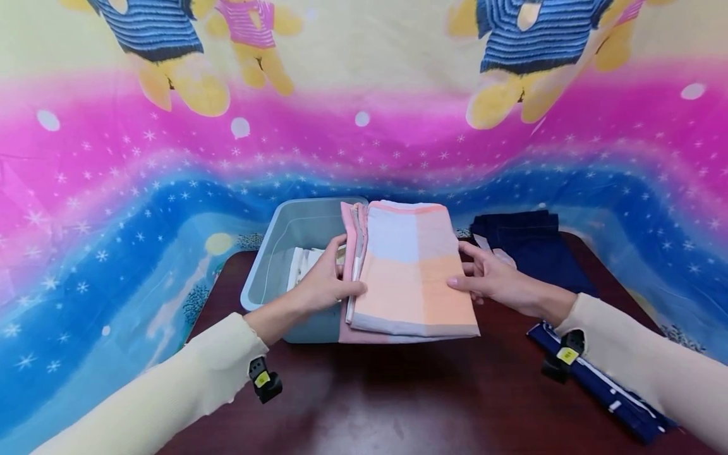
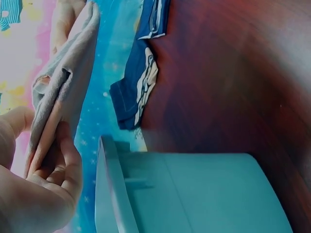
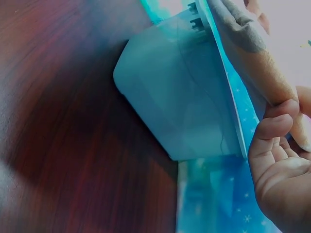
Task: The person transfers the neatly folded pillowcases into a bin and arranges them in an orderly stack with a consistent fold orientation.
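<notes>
A folded checked cloth (image 1: 409,272) in peach, pale blue, pink and grey is held up between both hands in the head view. The left hand (image 1: 321,281) grips its left edge, thumb in front and fingers behind. On the opposite edge, the right hand (image 1: 495,281) pinches the cloth with the thumb on its front face. Seen from the left wrist, the cloth (image 2: 80,77) shows its folded layers edge-on between thumb and fingers. The right wrist view has the right hand (image 3: 286,179) pinching the cloth's lower corner. Part of the grey-green bin (image 1: 253,272) is hidden behind the cloth.
Inside the bin lie white folded fabrics (image 1: 298,265). Dark navy folded trousers (image 1: 534,246) rest at the table's back right. A navy garment with white stripes (image 1: 608,385) lies under the right forearm. A printed curtain (image 1: 364,145) hangs behind the dark wooden table (image 1: 398,398).
</notes>
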Motion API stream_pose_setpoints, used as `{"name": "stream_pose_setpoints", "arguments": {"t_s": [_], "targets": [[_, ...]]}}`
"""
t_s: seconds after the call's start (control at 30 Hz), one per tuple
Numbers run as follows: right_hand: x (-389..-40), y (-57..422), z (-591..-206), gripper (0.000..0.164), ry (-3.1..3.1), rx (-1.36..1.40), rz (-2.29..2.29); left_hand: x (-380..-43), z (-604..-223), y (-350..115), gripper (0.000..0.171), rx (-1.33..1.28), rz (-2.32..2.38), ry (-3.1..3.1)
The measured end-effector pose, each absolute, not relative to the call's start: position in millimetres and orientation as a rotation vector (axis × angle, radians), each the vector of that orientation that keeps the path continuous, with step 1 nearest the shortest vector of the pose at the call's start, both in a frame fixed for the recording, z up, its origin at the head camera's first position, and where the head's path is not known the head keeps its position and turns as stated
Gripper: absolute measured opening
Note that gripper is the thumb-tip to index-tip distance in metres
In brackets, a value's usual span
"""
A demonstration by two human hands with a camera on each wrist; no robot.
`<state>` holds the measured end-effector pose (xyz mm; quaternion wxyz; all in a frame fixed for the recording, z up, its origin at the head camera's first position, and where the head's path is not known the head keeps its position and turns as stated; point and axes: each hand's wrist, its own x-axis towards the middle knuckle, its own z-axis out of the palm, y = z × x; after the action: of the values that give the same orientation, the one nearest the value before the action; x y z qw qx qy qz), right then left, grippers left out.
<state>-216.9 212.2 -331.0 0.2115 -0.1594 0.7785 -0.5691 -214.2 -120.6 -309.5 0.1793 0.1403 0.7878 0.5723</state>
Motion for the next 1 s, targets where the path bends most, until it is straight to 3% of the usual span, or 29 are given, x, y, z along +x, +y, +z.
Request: {"name": "stream_pose_setpoints", "arguments": {"t_s": [1.0], "targets": [[-225, 165, -325, 0.071, 2.120, -0.500, -1.641, -231, -295, -170, 0.094, 0.437, 1.439, 2.317]]}}
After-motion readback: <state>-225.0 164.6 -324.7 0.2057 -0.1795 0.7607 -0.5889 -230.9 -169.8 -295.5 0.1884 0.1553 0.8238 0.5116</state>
